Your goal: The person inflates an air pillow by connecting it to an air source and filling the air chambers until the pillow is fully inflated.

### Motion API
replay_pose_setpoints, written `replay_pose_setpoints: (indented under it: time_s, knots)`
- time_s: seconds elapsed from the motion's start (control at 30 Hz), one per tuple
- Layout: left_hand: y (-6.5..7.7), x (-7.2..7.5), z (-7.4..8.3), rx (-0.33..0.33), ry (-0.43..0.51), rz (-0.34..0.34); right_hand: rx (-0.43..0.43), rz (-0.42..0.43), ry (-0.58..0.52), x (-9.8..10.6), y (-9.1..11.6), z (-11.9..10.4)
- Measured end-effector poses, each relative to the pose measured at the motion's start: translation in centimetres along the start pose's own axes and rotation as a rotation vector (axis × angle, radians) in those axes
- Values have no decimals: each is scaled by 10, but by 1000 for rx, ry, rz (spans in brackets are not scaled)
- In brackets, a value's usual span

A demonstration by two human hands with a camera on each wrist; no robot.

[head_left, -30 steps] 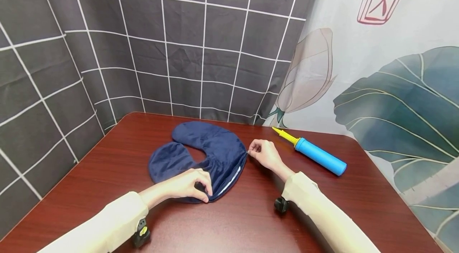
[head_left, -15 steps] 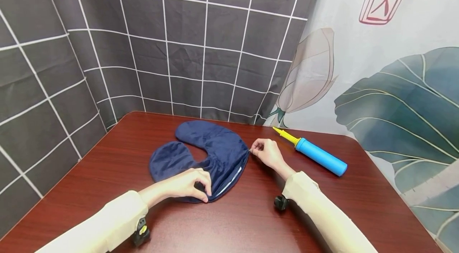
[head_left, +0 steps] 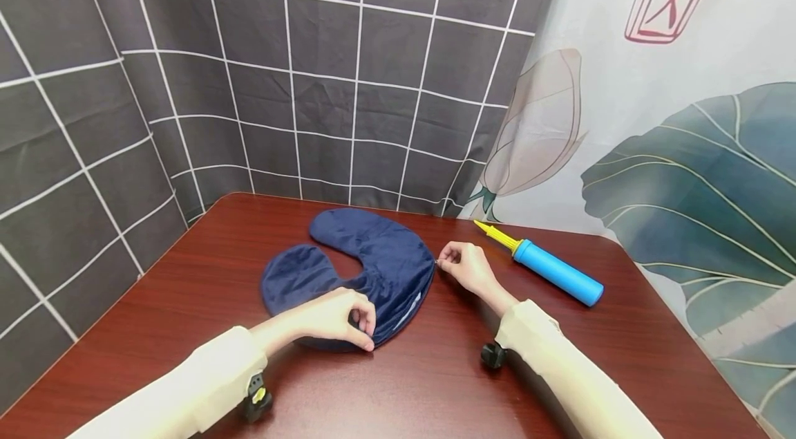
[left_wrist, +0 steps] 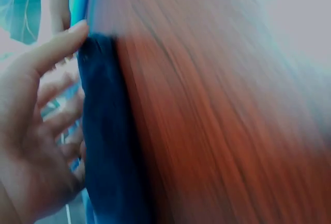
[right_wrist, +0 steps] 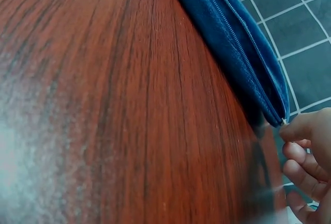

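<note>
right hand pinches zipper pull on velvety u-shaped pillow

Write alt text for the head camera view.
A navy U-shaped pillow lies on a reddish-brown table, its near edge pinched by the left hand, its right edge by the right hand. A blue-and-yellow pump lies farther right.

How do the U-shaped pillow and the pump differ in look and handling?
The pillow is navy, soft-looking and curved; the pump is a straight blue tube with a yellow end. The left hand pinches the pillow's edge and the right hand pinches its zipper's end; neither touches the pump. Both lie on the table.
</note>
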State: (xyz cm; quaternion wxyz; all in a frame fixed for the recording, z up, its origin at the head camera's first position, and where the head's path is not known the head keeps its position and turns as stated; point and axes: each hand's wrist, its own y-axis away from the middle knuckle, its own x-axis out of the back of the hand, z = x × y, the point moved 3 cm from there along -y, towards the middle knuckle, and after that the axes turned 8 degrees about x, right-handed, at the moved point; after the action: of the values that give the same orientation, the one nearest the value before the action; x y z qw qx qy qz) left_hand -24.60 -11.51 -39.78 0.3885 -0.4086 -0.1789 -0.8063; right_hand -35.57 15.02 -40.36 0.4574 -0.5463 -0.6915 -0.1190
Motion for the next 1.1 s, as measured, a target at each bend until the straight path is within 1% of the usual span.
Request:
replay_pose_setpoints:
  time_s: [0.07,0.17,0.3,0.4,0.47,0.53,0.6,0.7,0.8,1.1]
  knots:
    - [-4,-2,3,63,-6,43,-2,-4,0,1,1,0]
    - [-9,-6,7,143,-38,136,-11,-15,-3,1,2,-1]
    - [-15,-15,15,183,-115,260,-16,-22,-3,1,3,-2]
    - [-20,-21,20,193,-171,304,-22,-24,-4,1,4,-2]
    - [-22,-23,22,196,-195,308,-24,-28,-4,1,4,-1]
    - [-25,-24,23,183,-194,305,-22,-26,-4,1,4,0]
    - [-26,-24,23,162,-172,306,-16,-23,-5,2,4,1]
    - [-26,-24,23,139,-108,301,-15,-22,-5,2,4,4]
    - [-24,-24,21,135,-54,283,-20,-29,-8,2,4,6]
    - [-21,-23,19,104,-17,239,-8,-34,5,3,5,5]
